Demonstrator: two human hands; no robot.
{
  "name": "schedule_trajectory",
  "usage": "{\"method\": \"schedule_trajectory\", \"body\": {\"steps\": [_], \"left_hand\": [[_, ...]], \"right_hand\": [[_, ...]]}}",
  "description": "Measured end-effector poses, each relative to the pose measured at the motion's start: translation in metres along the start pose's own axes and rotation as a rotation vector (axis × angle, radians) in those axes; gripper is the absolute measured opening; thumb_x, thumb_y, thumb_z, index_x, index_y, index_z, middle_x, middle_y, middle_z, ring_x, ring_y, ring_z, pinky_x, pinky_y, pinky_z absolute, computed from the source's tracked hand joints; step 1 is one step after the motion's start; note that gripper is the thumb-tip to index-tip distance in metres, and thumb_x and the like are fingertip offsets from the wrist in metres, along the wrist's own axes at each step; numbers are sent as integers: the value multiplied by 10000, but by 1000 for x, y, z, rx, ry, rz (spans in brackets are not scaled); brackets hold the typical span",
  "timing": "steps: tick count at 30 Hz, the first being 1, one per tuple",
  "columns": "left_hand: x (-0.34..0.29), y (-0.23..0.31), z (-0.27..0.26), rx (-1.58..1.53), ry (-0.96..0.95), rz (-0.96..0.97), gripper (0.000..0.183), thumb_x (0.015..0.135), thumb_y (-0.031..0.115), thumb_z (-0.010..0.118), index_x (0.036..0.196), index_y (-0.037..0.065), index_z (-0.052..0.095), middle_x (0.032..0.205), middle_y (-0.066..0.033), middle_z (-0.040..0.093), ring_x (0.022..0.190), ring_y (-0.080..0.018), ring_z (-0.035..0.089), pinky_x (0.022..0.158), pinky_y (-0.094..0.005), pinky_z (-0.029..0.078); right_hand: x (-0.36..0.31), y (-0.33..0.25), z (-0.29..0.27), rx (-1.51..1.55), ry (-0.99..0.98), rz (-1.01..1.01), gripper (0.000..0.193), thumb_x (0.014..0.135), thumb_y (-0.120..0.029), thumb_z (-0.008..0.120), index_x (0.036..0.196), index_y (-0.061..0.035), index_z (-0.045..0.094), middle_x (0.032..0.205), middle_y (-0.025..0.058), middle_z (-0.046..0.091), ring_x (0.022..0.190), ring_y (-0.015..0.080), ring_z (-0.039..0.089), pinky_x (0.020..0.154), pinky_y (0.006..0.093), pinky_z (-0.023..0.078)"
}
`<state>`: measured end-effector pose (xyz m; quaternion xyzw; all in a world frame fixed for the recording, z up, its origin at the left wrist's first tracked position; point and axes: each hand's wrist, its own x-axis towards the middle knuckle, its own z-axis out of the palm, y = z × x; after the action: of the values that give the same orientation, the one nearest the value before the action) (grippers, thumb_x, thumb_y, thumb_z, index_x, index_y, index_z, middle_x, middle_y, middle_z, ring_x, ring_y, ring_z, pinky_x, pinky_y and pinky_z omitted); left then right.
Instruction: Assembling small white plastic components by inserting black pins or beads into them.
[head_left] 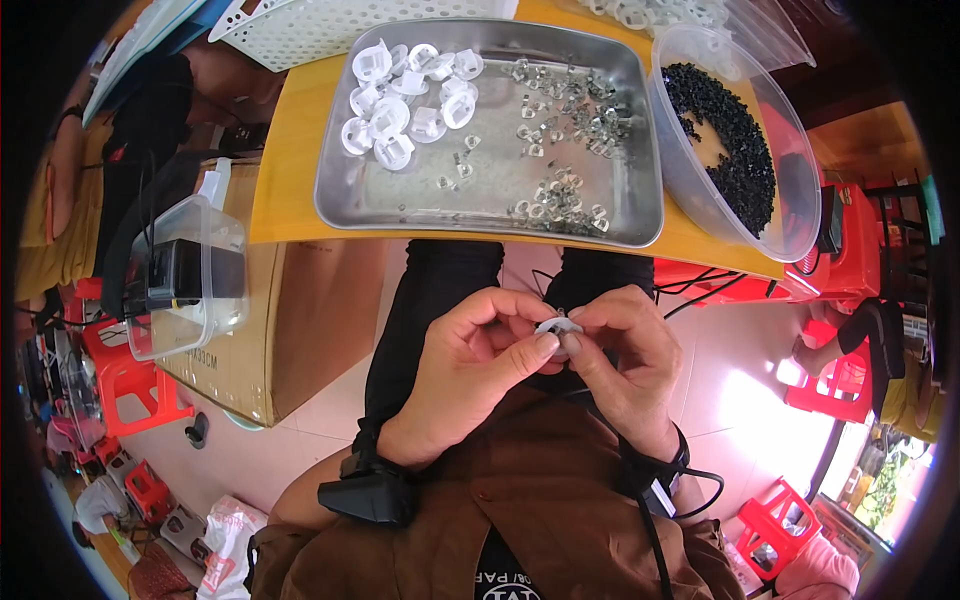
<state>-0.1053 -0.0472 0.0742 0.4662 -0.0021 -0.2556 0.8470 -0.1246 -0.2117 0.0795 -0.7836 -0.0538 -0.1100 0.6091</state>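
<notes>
My left hand (478,350) and my right hand (632,350) meet over my lap, thumbs and fingers pinched round one small white plastic part (557,326). Something small and dark shows between the thumb tips at its middle; what it is I cannot make out. Just beyond my hands, a metal tray (490,232) lies on the table. At its left sits a group of round white plastic parts (390,118), similar to the one held. Small clear and metallic pieces (560,200) are scattered over its right half.
A clear oval tub (797,190) of small black pieces (740,150) stands right of the tray on the yellow table (290,190). A white perforated basket (300,35) is behind. To the left, a clear container (222,300) rests on a cardboard box (290,320). Cables hang below the table.
</notes>
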Motion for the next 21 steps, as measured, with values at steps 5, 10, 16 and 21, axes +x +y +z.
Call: {"method": "schedule_trajectory", "body": {"steps": [5,10,16,21], "left_hand": [[0,-1,-1,92,-8,104,180,869,3,624,1037,-40,575,994,-75,559,917,-152,627,789,-276,565],[-2,2,1,197,18,182,92,858,-35,614,946,-57,600,974,-63,541,850,-150,648,721,-248,578],[-2,3,-3,318,52,115,86,854,-49,610,939,-52,602,948,-62,551,814,-141,652,675,-243,579],[-5,-1,1,172,52,53,139,909,52,577,1014,-40,581,997,-96,584,825,-178,651,708,-306,586]], "right_hand": [[-7,-2,1,85,-8,110,114,786,38,673,888,-6,646,867,69,618,658,110,581,556,218,454],[-9,-5,1,219,-36,186,75,840,71,604,886,20,634,889,76,609,615,76,584,528,188,462],[-11,-7,4,116,-61,149,103,823,86,614,902,21,625,843,68,605,626,79,597,515,195,471],[-12,-8,6,191,5,243,81,833,76,611,892,22,608,827,62,604,627,75,595,536,192,471]]}}
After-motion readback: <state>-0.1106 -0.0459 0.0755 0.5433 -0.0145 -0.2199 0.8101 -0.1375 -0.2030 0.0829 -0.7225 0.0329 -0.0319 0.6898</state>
